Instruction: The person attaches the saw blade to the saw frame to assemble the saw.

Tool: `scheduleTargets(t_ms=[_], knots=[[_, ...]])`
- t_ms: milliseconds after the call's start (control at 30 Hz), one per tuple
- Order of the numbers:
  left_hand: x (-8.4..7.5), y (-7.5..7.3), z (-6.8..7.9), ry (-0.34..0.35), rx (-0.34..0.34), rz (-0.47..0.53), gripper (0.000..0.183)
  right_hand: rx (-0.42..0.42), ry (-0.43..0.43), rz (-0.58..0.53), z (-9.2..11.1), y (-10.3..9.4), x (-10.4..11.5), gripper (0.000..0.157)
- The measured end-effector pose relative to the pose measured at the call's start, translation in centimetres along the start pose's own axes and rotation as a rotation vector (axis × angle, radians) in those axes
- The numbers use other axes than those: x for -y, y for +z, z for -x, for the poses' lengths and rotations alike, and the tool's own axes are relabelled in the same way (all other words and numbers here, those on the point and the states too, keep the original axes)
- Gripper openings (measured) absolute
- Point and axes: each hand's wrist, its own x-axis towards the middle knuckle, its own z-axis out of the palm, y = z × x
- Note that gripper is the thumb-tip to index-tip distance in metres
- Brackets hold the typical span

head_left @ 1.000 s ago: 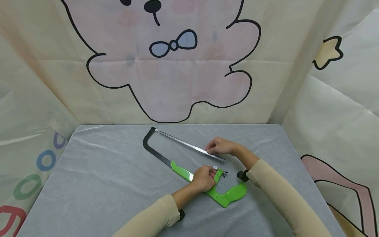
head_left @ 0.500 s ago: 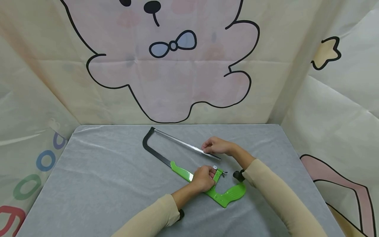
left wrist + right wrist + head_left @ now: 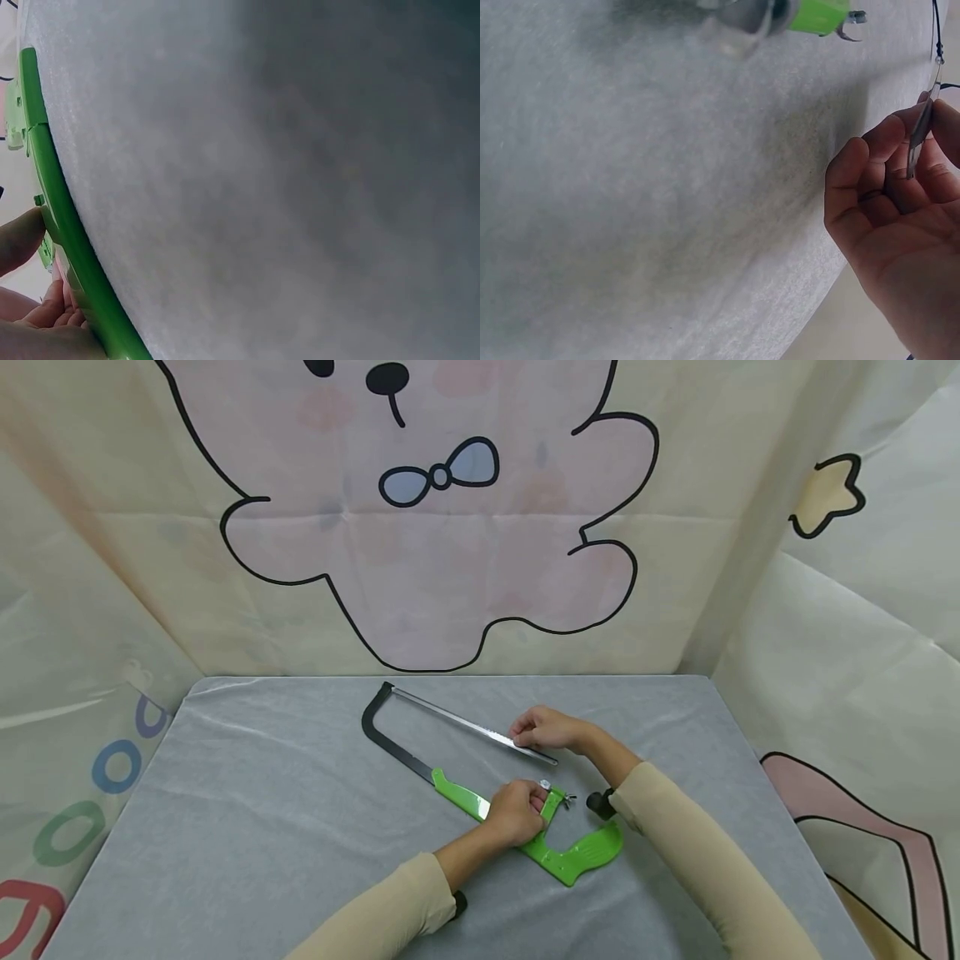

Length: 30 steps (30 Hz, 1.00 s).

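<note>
A hacksaw frame (image 3: 408,757) with a black bow and bright green handle (image 3: 592,852) lies slantwise on the grey cloth. My left hand (image 3: 513,812) grips its green part near the rear post (image 3: 553,802), which bears a wing nut (image 3: 570,799). In the left wrist view, the thumb and fingers hold the green frame edge (image 3: 71,225). My right hand (image 3: 551,729) pinches a silver saw blade (image 3: 457,718) near its rear end. The blade's far end meets the bow's front tip; its rear end stands apart from the post. In the right wrist view the blade (image 3: 921,139) sits between thumb and fingertips.
The grey cloth-covered table (image 3: 262,827) ends at a cartoon-printed back curtain (image 3: 450,568). More printed sheets stand at the left (image 3: 75,710) and right (image 3: 885,693). Each wrist wears a black device, such as the right one (image 3: 600,804).
My right hand has shifted slightly left with the blade, and the blade's far end has closed the small gap to the bow's tip. My left hand keeps its grip in place.
</note>
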Motion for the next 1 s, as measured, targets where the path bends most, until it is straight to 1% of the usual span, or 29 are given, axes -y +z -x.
scheduleTargets(t_ms=[167,467,633,667,867,900,1000], knots=[[-0.02,0.01,-0.04,-0.008,0.006,0.006,0.023,0.008,-0.011,-0.005,-0.09,0.13,0.01,0.014],[0.13,0.06,-0.15,-0.016,0.013,0.01,0.023,0.008,-0.006,-0.013,-0.23,0.13,-0.02,0.014],[0.21,0.14,-0.18,-0.019,0.012,0.015,0.022,0.016,-0.003,-0.015,-0.29,0.18,0.18,0.015],[0.2,0.14,-0.18,-0.02,0.012,0.018,0.023,0.017,-0.003,-0.015,-0.06,0.23,0.58,0.015],[0.15,0.02,-0.07,-0.01,0.012,0.028,0.023,0.013,0.007,-0.013,0.11,0.45,0.73,0.013],[0.16,0.01,-0.06,-0.004,0.009,0.027,0.023,0.012,0.008,-0.012,-0.1,0.46,0.37,0.012],[0.1,-0.08,-0.04,-0.005,0.012,0.029,0.024,0.014,0.012,-0.013,-0.06,0.58,0.36,0.011]])
